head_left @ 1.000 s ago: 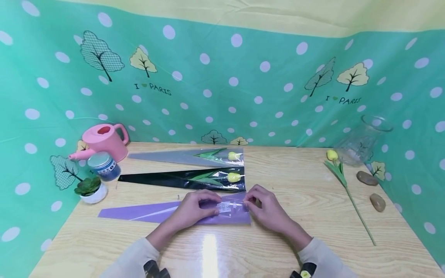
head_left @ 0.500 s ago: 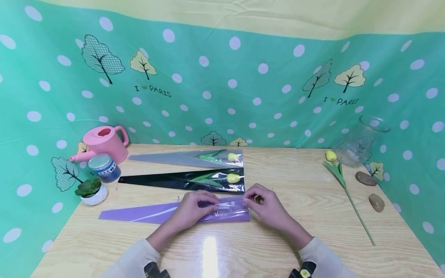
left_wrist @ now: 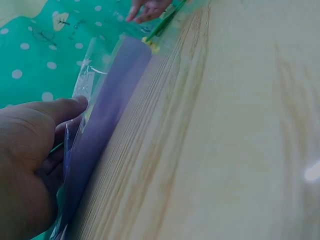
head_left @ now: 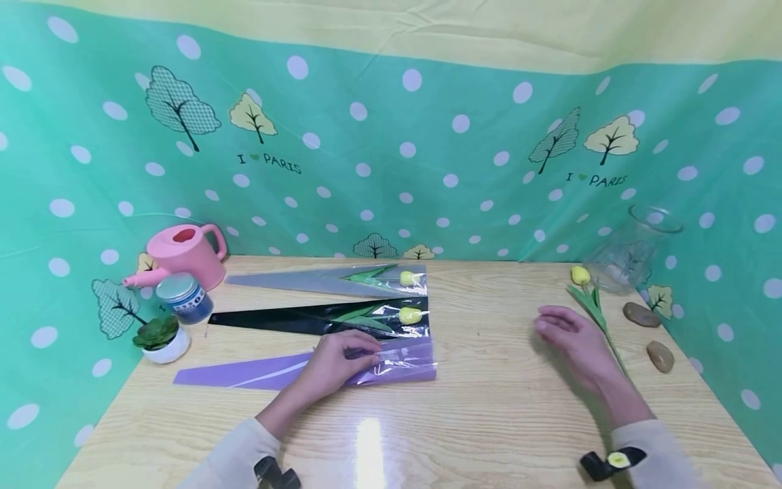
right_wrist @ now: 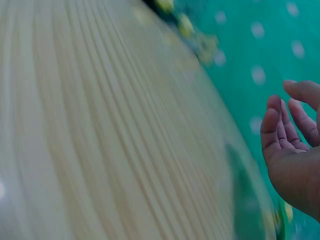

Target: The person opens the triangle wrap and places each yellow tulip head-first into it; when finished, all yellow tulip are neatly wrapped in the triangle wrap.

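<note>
Cellophane sleeve (head_left: 342, 367), purple-backed with a clear front, lies flat on the wooden surface (head_left: 489, 407). Judged very light, thin, floppy and slick; it would crumple or slide under a careless touch. Best held near the wide open mouth, where front and back films can be parted. Left hand (head_left: 332, 363) grip: fingers curled onto the sleeve close to its mouth, thumb against the clear film in the left wrist view, pinning it down. The narrow tail of the sleeve runs away to the left of this grip, the mouth just right of it.

Loose tulip (head_left: 595, 312), yellow bud on a long green stem, looks light; stem likely stiff enough to lift mid-length, bud best left untouched. Right hand (head_left: 577, 343) grip: open, fingers relaxed, holding nothing, just beside the tulip's leaves. Bud lies beyond the fingertips, stem passes along the hand's far-right side. Contact cannot be told.
</note>
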Demonstrator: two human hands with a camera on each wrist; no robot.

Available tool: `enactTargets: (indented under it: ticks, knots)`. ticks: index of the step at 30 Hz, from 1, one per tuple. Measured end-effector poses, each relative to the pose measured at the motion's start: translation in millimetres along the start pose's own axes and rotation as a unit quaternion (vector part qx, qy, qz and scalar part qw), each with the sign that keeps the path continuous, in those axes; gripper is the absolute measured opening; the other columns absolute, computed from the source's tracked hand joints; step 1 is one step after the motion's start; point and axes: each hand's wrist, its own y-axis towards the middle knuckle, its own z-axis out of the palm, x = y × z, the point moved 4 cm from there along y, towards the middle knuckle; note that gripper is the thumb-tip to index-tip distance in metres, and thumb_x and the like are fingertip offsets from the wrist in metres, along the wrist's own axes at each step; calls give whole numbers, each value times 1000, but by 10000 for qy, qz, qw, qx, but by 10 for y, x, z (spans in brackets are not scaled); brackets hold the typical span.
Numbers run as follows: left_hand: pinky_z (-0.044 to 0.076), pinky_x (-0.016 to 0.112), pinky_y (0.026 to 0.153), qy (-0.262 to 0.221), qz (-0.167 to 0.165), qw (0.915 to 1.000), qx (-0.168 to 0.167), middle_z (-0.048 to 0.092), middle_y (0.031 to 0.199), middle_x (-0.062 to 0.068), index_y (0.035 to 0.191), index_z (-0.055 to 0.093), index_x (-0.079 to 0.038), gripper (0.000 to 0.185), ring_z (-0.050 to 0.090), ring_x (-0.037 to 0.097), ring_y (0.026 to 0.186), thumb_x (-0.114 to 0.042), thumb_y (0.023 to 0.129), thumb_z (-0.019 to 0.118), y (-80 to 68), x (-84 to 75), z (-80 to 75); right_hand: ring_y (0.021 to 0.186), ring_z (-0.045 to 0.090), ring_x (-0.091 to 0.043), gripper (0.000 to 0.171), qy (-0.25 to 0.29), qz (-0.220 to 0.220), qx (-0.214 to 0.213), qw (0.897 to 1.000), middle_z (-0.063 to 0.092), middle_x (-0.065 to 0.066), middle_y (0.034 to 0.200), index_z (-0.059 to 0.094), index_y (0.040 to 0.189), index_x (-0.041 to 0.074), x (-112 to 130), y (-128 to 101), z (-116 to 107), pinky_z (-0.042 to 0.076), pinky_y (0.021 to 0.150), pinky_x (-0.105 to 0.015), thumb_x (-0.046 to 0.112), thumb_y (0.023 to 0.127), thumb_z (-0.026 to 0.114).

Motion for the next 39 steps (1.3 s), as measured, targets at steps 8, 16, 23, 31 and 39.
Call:
enactTargets:
  ticks: [8, 16, 23, 31, 39]
  knots:
    - [47, 50, 113, -2, -51, 10000, 10, 76, 111, -18, 102, 82, -28, 16, 69, 14, 118, -24, 87, 84, 1, 10, -1, 92, 74, -2, 34, 334, 134, -750, 9965, 77, 11, 101, 66, 121, 26, 9, -185, -913, 59, 81, -15, 0, 99, 65]
    - [47, 51, 114, -94, -227, 9997, 62, 75, 111, -18, 103, 82, -27, 16, 68, 16, 119, -24, 87, 83, -3, 4, 6, 84, 69, 3, 32, -1156, 729, -1405, 9806, 72, 22, 93, 60, 123, 27, -81, -321, -1316, 58, 69, -15, 18, 96, 75]
    - [48, 50, 113, -97, -208, 9997, 108, 75, 111, -20, 104, 82, -27, 16, 68, 13, 118, -25, 88, 83, -6, 7, 7, 81, 63, 10, 36, -2823, 723, -1404, 9462, 65, 31, 88, 57, 131, 11, -107, -317, -1301, 55, 68, -15, 25, 100, 70]
    - [49, 48, 112, -57, -197, 9997, 125, 74, 110, -20, 103, 82, -29, 15, 68, 12, 117, -26, 88, 83, -8, 17, 5, 69, 56, 4, 63, -4446, 860, -1708, 8751, 71, 5, 86, 47, 144, -7, -20, -264, -1140, 48, 60, -18, 24, 96, 73]
    - [49, 48, 112, -87, -186, 9997, 95, 74, 110, -21, 101, 82, -32, 14, 68, 12, 117, -26, 88, 83, -11, 18, 4, 69, 55, 9, 50, -3953, 1267, -2202, 8827, 71, 12, 83, 57, 140, -5, 10, -264, -1034, 51, 60, -17, 20, 98, 68]
